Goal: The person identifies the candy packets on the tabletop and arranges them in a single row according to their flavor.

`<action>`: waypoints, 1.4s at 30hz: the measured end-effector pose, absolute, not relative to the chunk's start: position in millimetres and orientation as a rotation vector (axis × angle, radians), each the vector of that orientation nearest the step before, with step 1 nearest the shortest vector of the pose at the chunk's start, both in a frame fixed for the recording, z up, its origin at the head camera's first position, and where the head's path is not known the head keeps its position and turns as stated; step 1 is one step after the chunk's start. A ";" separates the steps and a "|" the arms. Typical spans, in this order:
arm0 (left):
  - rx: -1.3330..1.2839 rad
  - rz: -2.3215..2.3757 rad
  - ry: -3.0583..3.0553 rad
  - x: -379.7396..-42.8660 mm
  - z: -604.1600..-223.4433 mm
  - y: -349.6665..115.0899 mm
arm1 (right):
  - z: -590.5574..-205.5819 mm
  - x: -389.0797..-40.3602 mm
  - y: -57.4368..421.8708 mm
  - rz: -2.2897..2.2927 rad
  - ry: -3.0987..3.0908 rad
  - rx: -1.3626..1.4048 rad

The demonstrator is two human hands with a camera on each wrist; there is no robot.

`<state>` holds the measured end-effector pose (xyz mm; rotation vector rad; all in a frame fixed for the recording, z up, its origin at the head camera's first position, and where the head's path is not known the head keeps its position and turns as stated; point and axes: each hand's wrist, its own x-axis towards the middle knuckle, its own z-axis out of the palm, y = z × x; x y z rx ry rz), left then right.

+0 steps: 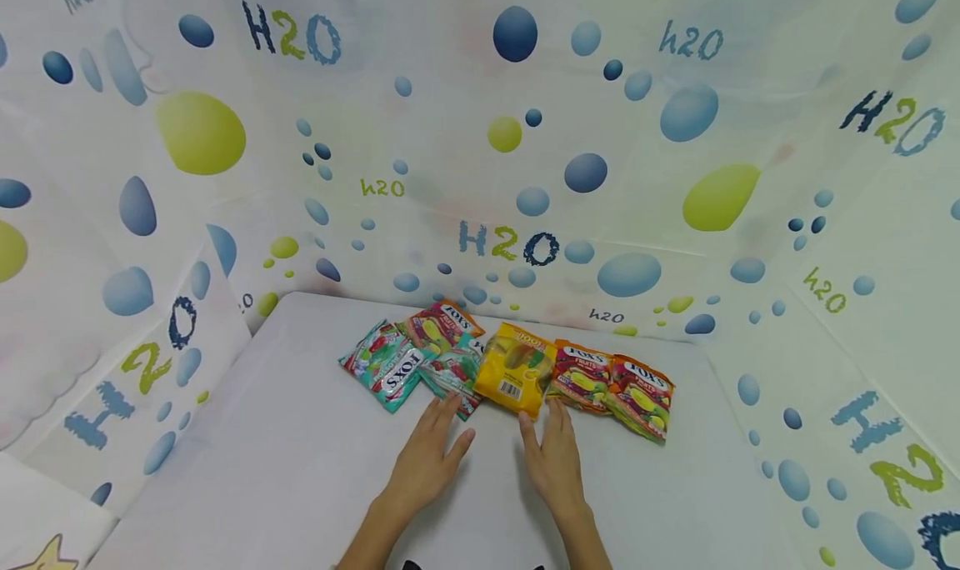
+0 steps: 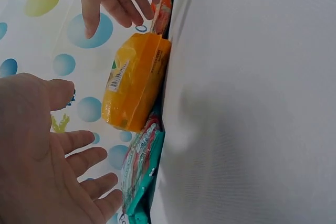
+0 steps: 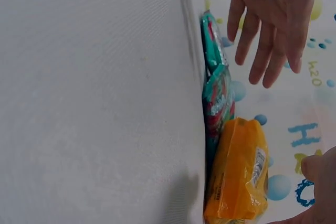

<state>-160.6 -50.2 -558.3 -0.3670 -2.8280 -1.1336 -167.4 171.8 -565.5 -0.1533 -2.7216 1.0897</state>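
— Set out on what?

— On a plain white table [image 1: 285, 478], walled in by patterned sheeting [image 1: 442, 137].

— Nearest first?

— Two bare forearms [image 1: 378, 524] side by side. At the end of one, the left hand [image 1: 425, 457]: fingers straight, thumb spread away. Beside it, the right hand [image 1: 553, 462]: fingers also straight, thumb apart from them.

— Gripping anything?

— Empty, both of them.

— And just past the fingers?

— Between and slightly beyond the hands, a puffy yellow packet [image 1: 516, 370], barcode facing up, lower edge near the right thumb. Ahead of the left fingertips, a green packet [image 1: 448, 374], partly covered by the yellow one. Touching those fingertips? Can't tell from the head view.

— Out to the sides?

— Leftmost, a second green packet [image 1: 384, 366], lying askew and printed FOX'S. Right of the yellow one, a red-and-orange packet [image 1: 581, 378]; overlapping it at the right end, a matching fruit packet [image 1: 641, 397], both marked FOX'S FRUITS.

— Farther still?

— Behind the green pair, another FOX'S packet [image 1: 438, 324] in red and orange. At the very back, again the sheeting: blue and yellow-green drops, H2O lettering.
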 end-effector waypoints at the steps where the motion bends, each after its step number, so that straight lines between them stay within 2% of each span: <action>1: -0.366 -1.142 -2.830 -162.2 -558.8 -49.7 | -565.2 -167.9 171.6 1.095 -2.720 -0.154; 24: -0.396 -1.236 -2.796 -188.2 -565.0 -30.4 | -560.3 -188.5 174.7 1.230 -2.679 -0.261; 42: -0.287 -1.325 -2.807 -201.4 -566.3 -19.8 | -563.2 -196.4 174.2 1.364 -2.582 -0.351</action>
